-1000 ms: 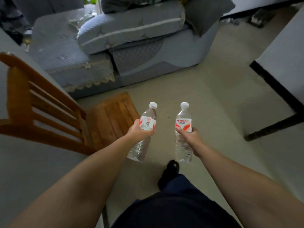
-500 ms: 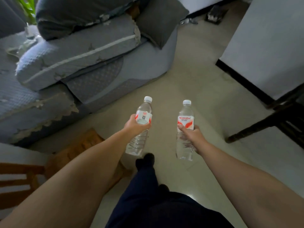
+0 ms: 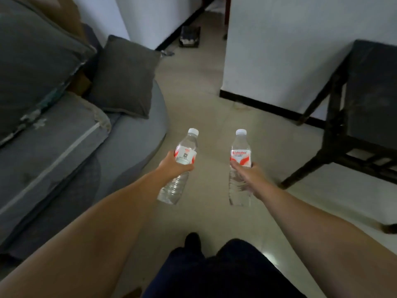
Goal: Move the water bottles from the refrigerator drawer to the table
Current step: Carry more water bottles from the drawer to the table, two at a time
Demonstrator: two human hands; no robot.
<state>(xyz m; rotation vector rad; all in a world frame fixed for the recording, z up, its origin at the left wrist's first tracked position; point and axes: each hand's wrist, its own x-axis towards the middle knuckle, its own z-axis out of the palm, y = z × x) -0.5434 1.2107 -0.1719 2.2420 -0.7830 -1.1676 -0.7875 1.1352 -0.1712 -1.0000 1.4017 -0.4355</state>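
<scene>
Your left hand (image 3: 174, 166) grips one water bottle (image 3: 179, 168) around its label, fingers curled round it, the bottle tilted with its white cap leaning right. Your right hand (image 3: 247, 172) grasps the second bottle (image 3: 240, 168) just below its red-and-white label, holding it nearly upright. Both bottles hang in the air over the pale floor (image 3: 206, 100), well apart from each other. A grey sofa (image 3: 129, 143) with a dark cushion (image 3: 124, 76) sits to your left; a dark piece of furniture (image 3: 365, 93), possibly a table, stands to your right against the white wall (image 3: 279, 50).
</scene>
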